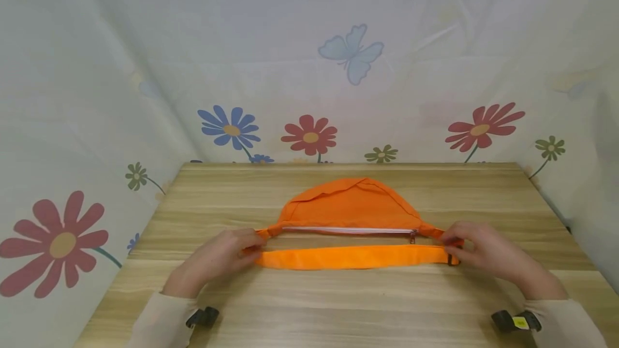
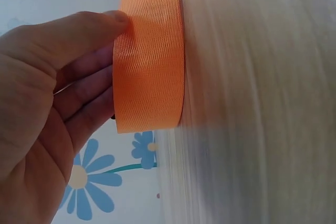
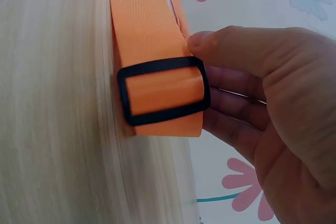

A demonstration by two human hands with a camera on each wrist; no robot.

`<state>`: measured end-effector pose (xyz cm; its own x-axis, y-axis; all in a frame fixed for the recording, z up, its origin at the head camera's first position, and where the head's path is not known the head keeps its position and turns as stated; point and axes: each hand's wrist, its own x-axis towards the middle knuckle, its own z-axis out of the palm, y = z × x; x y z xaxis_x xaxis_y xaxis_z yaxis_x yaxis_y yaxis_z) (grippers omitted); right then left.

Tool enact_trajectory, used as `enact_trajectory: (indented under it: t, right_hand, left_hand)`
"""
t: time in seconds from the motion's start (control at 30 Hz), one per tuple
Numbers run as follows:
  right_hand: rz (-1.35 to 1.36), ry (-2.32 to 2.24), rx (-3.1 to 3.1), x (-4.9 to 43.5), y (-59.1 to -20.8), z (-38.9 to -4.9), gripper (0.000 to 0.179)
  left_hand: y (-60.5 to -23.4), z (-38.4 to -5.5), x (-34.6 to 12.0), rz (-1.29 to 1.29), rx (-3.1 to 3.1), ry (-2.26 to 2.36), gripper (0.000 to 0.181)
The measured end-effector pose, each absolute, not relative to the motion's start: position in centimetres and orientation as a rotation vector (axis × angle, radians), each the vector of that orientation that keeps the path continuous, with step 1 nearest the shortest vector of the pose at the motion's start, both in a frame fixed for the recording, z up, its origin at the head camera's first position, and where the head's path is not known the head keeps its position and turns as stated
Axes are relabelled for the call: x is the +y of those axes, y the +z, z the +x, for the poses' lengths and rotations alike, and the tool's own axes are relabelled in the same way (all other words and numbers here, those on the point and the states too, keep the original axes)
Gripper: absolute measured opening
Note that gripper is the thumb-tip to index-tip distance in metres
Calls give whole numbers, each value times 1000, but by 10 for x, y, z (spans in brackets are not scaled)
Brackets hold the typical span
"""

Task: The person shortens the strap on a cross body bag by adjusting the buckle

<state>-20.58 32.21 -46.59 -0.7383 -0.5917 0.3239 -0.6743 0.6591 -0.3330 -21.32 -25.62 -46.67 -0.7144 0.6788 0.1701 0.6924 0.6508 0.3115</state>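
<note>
An orange waist bag lies on the wooden table, its curved side toward the back and a white zipper along its near side. In front of the zipper runs its bright orange strap, roughly straight from side to side. My left hand pinches the strap's left bend, thumb on the webbing in the left wrist view. At the right end, my right hand pinches the strap beside a black slide buckle. The fingers of both hands are partly hidden behind the strap.
The wooden tabletop extends in front of the bag. Behind and beside it hangs a pale curtain printed with flowers and a butterfly. Each wrist wears a black strap-on device, such as the left one.
</note>
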Motion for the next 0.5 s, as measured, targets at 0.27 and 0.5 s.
enact_trajectory:
  t: [0.27, 0.5]
  right_hand:
    - [1035, 665, -2717, 318, -460, -202, 27]
    - [1007, 616, -2626, 309, -454, -199, 32]
  left_hand:
    - [-470, -212, -253, -1273, -2728, -644, 20]
    - [-470, -210, -245, -1301, -2675, -678, 19]
